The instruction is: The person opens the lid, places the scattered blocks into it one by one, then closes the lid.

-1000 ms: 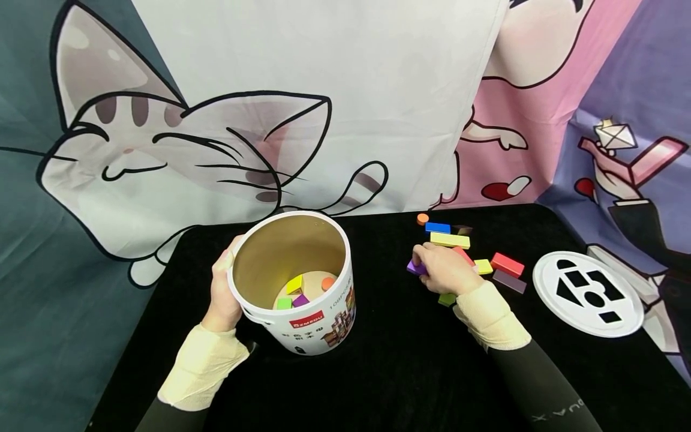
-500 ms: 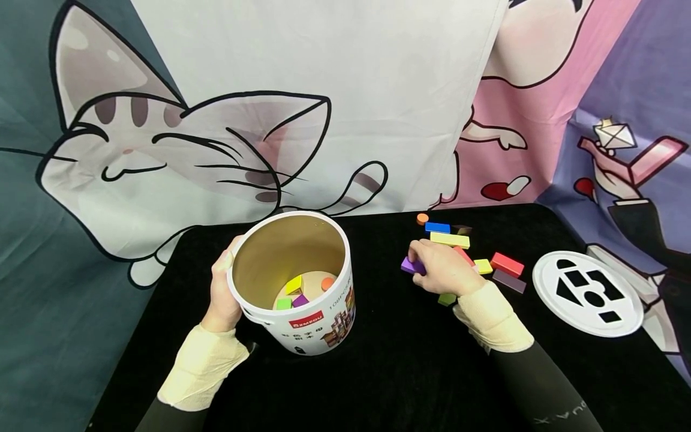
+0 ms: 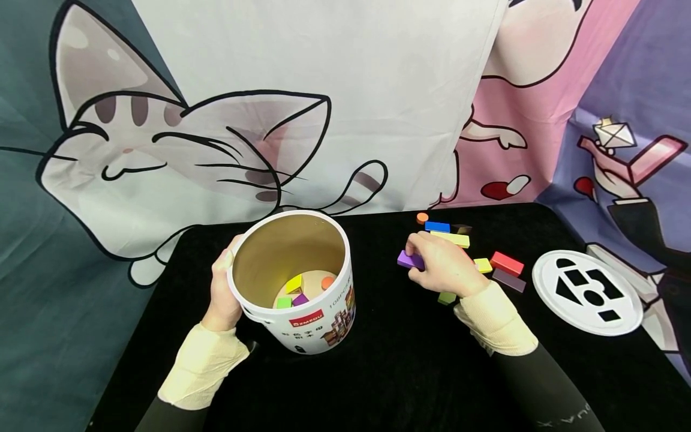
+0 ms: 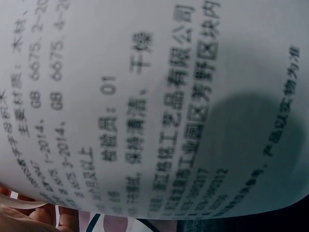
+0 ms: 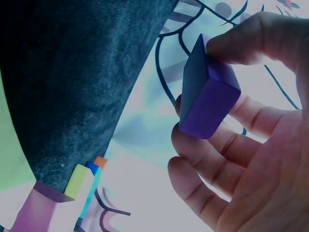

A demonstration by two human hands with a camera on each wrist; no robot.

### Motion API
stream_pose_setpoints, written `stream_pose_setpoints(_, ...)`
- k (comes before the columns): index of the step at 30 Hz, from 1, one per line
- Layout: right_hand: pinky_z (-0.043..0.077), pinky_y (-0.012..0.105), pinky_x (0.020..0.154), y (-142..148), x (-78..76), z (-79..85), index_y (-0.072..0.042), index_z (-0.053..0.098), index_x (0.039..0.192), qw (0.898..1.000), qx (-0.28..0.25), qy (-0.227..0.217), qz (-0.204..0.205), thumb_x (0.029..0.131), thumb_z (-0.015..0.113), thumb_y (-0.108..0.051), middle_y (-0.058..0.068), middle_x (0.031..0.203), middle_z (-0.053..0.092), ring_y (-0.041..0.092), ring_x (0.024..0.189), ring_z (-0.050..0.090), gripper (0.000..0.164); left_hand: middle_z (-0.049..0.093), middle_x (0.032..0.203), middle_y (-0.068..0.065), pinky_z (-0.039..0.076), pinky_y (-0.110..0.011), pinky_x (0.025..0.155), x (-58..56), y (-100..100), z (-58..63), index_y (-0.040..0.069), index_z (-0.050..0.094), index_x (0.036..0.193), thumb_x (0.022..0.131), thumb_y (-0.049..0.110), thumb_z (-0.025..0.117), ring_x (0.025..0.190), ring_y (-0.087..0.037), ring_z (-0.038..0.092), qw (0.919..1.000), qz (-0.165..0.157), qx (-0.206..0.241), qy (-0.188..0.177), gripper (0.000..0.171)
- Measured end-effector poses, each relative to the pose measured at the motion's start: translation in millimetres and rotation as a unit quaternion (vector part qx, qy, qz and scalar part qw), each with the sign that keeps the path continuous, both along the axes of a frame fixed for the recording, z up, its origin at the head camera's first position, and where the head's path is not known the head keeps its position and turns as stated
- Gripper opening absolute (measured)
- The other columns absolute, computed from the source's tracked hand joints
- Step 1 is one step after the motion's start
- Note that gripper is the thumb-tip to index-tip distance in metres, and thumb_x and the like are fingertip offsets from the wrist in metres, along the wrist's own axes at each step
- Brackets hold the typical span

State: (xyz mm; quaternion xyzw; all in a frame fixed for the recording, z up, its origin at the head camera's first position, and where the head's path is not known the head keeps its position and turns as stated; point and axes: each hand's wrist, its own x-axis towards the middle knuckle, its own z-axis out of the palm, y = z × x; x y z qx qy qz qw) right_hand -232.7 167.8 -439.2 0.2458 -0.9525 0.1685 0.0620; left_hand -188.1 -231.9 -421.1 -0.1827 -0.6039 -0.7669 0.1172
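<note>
My left hand (image 3: 222,294) grips the white bucket (image 3: 326,330) at its left side, and the bucket leans so that its mouth faces me. Inside lie a yellow block (image 3: 294,284), a green block (image 3: 284,303), a purple piece (image 3: 300,299) and an orange piece (image 3: 327,282). Printed text on the bucket wall (image 4: 145,121) fills the left wrist view, with fingers at its lower left. My right hand (image 3: 445,264) pinches a purple block (image 5: 207,92) between thumb and fingers, left of the loose blocks. In the right wrist view the remaining fingers curl below it.
Loose blocks lie around the right hand: a blue block (image 3: 437,227), a long yellow block (image 3: 459,239), a red block (image 3: 507,263) and a dark purple block (image 3: 509,280). A white lid (image 3: 567,318) with shaped holes lies at the right. A printed curtain (image 3: 378,108) hangs behind the black-covered table.
My right hand has shifted a little left and up with the purple block, which now shows more beyond the fingers. The left hand and the bucket have stayed where they were.
</note>
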Motion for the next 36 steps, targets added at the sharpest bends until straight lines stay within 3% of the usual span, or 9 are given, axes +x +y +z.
stream_pose_setpoints(18, 0.045, 0.03, 0.069, -6, 11.3, 22.9, -0.019, 0.058, 0.094, 0.993, -0.081, 0.085, 0.003, 0.067, 0.067, -0.021, -0.006, 0.091, 0.055, 0.011, 0.078, 0.05, 0.028, 0.06, 0.125, -0.004, 0.036, -0.038, 0.103, -0.5, -1, -0.7, 0.01, 0.06, 0.13, 0.103, 0.036, 0.029, 0.118, -0.023, 0.05, 0.9999, -0.012, 0.004, 0.003, 0.048)
stream_pose_setpoints(27, 0.044, 0.028, 0.067, -11, 16.4, 31.1, -0.022, 0.058, 0.09, 0.982, -0.124, 0.141, 0.01, 0.063, 0.065, -0.019, -0.012, 0.092, 0.049, 0.007, 0.084, 0.052, 0.027, 0.06, 0.125, -0.006, 0.036, -0.04, 0.103, -1.3, -1, -0.6, 0.007, 0.059, 0.13, 0.103, 0.037, 0.031, 0.118, -0.025, 0.05, 0.9999, -0.01, 0.01, -0.002, 0.049)
stream_pose_setpoints(30, 0.041, 0.026, 0.064, -14, 18.4, 35.6, -0.022, 0.058, 0.089, 0.978, -0.14, 0.153, 0.019, 0.063, 0.065, -0.018, -0.013, 0.091, 0.048, 0.005, 0.077, 0.046, 0.027, 0.06, 0.123, -0.006, 0.036, -0.04, 0.102, -1.7, 0, -0.7, 0.006, 0.06, 0.128, 0.102, 0.036, 0.033, 0.116, -0.025, 0.05, 0.9999, -0.003, 0.013, -0.005, 0.048)
stream_pose_setpoints(36, 0.038, 0.022, 0.069, -23, 21.5, 45.6, -0.02, 0.059, 0.089, 0.966, -0.184, 0.173, 0.049, 0.065, 0.065, -0.016, -0.012, 0.092, 0.052, 0.003, 0.079, 0.045, 0.025, 0.06, 0.123, -0.007, 0.036, -0.039, 0.102, -2.2, -1, -1.2, 0.004, 0.06, 0.129, 0.102, 0.035, 0.033, 0.117, -0.025, 0.05, 1.0, -0.002, 0.009, 0.001, 0.049)
